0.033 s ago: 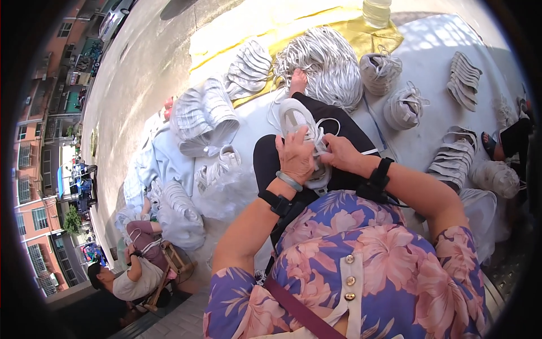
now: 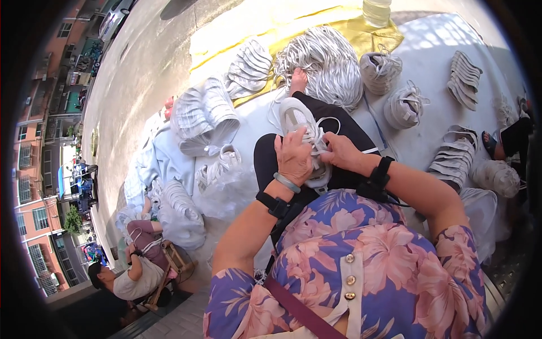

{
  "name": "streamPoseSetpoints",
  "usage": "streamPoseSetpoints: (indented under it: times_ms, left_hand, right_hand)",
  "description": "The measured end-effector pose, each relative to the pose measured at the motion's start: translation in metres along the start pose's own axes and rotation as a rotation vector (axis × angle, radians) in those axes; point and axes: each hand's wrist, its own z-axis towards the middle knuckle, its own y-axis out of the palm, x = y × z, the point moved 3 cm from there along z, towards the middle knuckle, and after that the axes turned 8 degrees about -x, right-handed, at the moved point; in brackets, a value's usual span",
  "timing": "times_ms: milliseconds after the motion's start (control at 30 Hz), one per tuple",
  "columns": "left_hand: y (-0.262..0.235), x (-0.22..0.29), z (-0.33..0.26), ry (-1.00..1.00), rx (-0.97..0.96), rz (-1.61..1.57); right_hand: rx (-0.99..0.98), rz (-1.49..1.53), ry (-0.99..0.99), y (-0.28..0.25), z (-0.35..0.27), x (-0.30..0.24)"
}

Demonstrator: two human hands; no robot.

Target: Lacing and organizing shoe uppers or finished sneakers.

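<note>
A white sneaker [image 2: 298, 117] lies on my lap, over black trousers [image 2: 265, 161], with its toe pointing away from me. My left hand [image 2: 293, 157] is clamped over the shoe's middle; it wears a bangle and a black wrist strap. My right hand [image 2: 340, 152] pinches a white lace [image 2: 323, 135] at the eyelets on the shoe's right side. A loose loop of lace curls over my right thigh. My bare foot [image 2: 297, 81] shows just beyond the shoe.
A big bundle of white laces [image 2: 327, 59] lies ahead on yellow cloth. Stacks of white shoe parts [image 2: 203, 113] and laced sneakers [image 2: 403, 104] surround me on pale sheets. A clear bottle [image 2: 377, 10] stands far ahead. Another person [image 2: 141, 271] sits at lower left.
</note>
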Motion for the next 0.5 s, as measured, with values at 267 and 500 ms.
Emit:
streamPoseSetpoints:
  times_ms: [267,500]
  left_hand:
    - [-0.049,-0.115,-0.150,-0.416,-0.062,0.169]
    - [-0.033,-0.161,-0.254,-0.804,-0.307,0.172]
  right_hand:
    - [-0.005,-0.017,0.069,0.000,0.008,0.014]
    - [-0.051,-0.075,0.045,0.001,0.010,0.010]
